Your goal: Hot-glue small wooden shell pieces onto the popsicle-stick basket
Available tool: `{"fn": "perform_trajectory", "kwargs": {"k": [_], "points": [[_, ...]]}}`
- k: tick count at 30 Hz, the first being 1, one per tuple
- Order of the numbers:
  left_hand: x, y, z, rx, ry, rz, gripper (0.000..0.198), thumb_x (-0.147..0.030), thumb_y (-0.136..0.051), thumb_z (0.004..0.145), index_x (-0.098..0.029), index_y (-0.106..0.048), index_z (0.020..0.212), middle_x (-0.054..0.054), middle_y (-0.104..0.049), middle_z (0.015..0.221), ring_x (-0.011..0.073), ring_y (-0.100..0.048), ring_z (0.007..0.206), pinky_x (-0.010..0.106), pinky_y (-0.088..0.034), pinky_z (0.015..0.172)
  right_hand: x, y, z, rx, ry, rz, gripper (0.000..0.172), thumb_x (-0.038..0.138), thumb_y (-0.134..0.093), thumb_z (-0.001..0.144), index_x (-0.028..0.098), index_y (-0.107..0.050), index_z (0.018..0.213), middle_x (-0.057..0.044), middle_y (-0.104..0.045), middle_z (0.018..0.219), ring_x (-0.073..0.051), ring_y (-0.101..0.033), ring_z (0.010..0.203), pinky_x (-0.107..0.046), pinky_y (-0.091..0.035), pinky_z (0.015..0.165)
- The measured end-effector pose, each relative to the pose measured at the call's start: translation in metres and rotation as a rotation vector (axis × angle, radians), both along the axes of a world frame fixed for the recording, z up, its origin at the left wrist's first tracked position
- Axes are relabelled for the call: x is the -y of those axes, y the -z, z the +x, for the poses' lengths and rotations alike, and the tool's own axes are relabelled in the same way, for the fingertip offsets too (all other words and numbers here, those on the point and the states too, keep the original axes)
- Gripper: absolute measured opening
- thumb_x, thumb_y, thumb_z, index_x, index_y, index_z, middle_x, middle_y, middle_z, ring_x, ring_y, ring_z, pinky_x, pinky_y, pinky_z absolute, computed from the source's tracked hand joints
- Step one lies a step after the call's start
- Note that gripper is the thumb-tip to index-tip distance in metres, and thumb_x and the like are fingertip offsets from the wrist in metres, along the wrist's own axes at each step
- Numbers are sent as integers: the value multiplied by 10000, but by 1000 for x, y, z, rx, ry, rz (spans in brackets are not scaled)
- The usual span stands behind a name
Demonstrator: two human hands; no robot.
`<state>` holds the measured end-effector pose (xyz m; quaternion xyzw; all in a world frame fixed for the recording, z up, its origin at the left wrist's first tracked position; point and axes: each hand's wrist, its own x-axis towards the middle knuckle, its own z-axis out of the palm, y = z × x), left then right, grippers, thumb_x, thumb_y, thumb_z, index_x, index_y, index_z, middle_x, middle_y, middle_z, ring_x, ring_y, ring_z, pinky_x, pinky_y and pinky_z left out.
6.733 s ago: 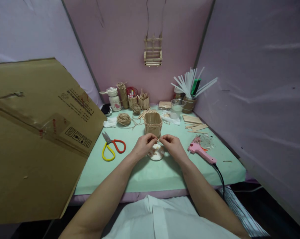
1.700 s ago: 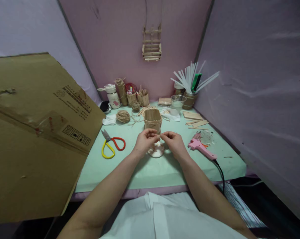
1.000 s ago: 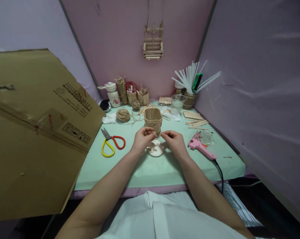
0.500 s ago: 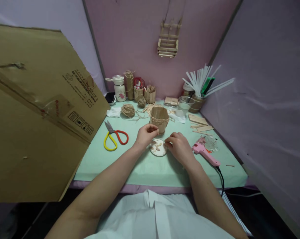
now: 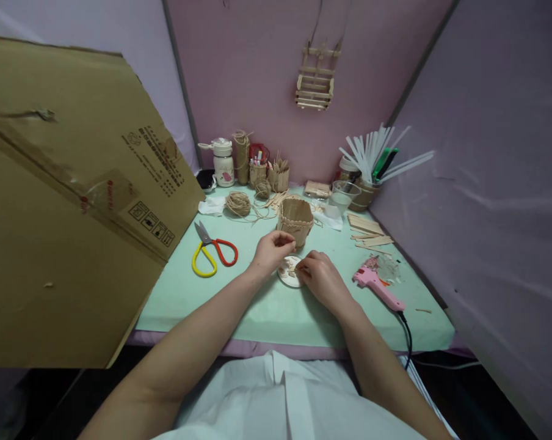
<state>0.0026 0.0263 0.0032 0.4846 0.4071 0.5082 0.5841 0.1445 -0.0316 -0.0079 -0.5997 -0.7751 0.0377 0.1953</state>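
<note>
My left hand [image 5: 273, 250] is in a pinch just in front of the woven-edged wooden pot [image 5: 295, 223]; whatever its fingertips hold is too small to make out. Below it lies a small round white dish [image 5: 283, 281] with several pale, curled bits on it. The fingers of my right hand [image 5: 320, 276] are drawn together over the right side of this dish and hide part of it. What sits between those fingertips cannot be made out.
Scissors [image 5: 209, 247] with yellow and red handles lie left. A pink glue gun [image 5: 379, 287] with a black cord lies right, below wooden sticks [image 5: 370, 229]. Twine [image 5: 238, 204] and a clear cup [image 5: 344, 194] stand behind. A cardboard sheet [image 5: 74, 201] leans at left.
My right hand has moved left and slightly down, from the dish's right edge to over the bits on it. My left hand keeps its pinch near the pot. The view has shifted slightly.
</note>
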Motion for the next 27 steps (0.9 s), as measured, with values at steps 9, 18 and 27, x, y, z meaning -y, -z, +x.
{"fn": "perform_trajectory", "kwargs": {"k": [9,18,27], "points": [[1,-2,1,-19,-2,-11,120,-111,-687,614,-141,-620,710,5,-628,641,128,-609,620,259,-476,645,-2,-7,5,104,41,-21,185,107,-555,811,186,-721,793,-107,-620,848,-241,-510,850,-329,-367,710],[1,1,0,-44,17,-4,140,-137,-700,605,-141,-624,723,9,-636,650,125,-605,617,251,-470,636,-9,-6,1,32,68,0,212,123,-487,828,173,-667,727,-108,-611,810,-224,-529,811,-322,-359,688],[3,-2,-1,32,70,-90,223,-208,-753,575,-144,-616,740,14,-626,634,123,-597,596,219,-428,544,-14,-9,4,-1033,74,-248,247,408,-606,750,165,-634,774,-38,-662,695,-152,-573,636,-252,-409,568]]}}
